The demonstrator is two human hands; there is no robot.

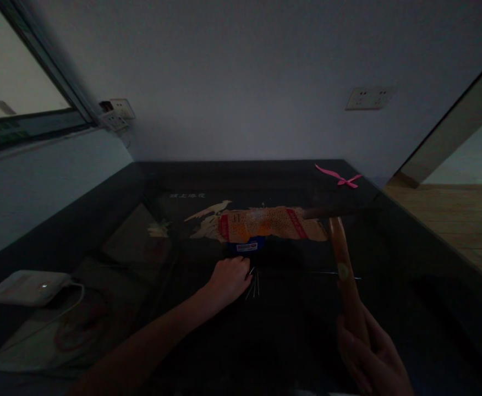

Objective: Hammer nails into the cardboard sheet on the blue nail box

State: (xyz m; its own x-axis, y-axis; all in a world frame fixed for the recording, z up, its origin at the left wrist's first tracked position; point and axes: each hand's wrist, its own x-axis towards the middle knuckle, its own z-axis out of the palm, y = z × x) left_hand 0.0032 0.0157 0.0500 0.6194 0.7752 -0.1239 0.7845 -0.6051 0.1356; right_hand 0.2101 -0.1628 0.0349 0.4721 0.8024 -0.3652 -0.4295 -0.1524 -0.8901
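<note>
Your left hand (230,279) curled, near side of blue pack (248,245), beside nails (255,286); can't tell how tightly shut or if gripping any. Right hand (371,357) wrapped round hammer (343,258), right of blue pack. Step: likely handling nails; next move calls for sure pinch.

Pink ribbon (341,180) far right on dark tabletop (233,175), near edge. White power bank (24,289) left, cable (61,314) out of right end, looping back left. Pale bird figure (214,210), white Chinese characters (187,196) on tabletop, far, left of middle. Wall outlet (370,99) far right; second outlet (122,108) far left, beside window frame (54,55). Wood floor (451,220) right.
</note>
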